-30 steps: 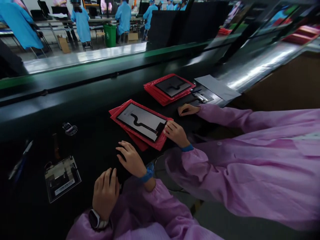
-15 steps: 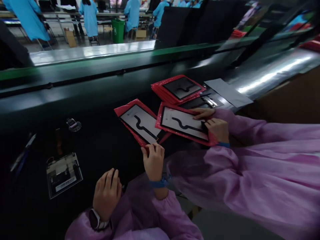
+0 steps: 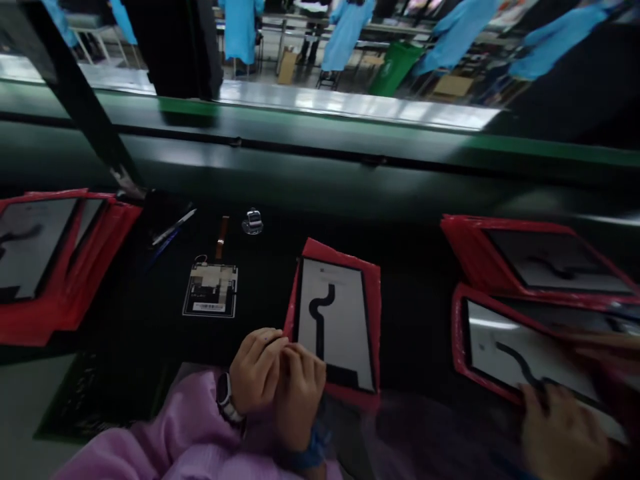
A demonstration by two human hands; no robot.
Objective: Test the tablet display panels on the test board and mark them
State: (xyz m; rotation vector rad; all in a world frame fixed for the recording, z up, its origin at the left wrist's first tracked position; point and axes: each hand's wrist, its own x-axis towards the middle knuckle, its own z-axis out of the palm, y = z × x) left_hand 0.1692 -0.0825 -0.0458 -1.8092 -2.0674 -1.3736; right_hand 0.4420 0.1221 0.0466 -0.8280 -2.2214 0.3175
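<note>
Left hand [image 3: 255,373]: curled, with fingertips drawn in against the right hand [image 3: 300,397], likewise bent. Hard to tell whether pinching the red sheet [image 3: 330,252] or merely meeting beside its lower left edge. Look to 1 o'clock from both for the panel [image 3: 347,313], lying flat on the red sheet, on the black tabletop [image 3: 415,300].

Judging by the thin, flat build: probably light, stiff and brittle as glass, smooth enough to slip. Best taken by the side edges, at 9 and 3 o'clock of the panel, and kept level, without bending or pressing on the pale middle. Spare the black strip [image 3: 320,333], curving down towards 6 o'clock: likely soft, easily creased or snagged. Expect limpness in the red sheet, with some risk of sliding beneath the load.

At 10 o'clock from the fingers, a small circuit unit [image 3: 210,290]; at 11, a brown ribbon [image 3: 221,239]. Towards 3 o'clock, a second panel [image 3: 485,360], under a co-worker's blurred hand [image 3: 563,427].
</note>
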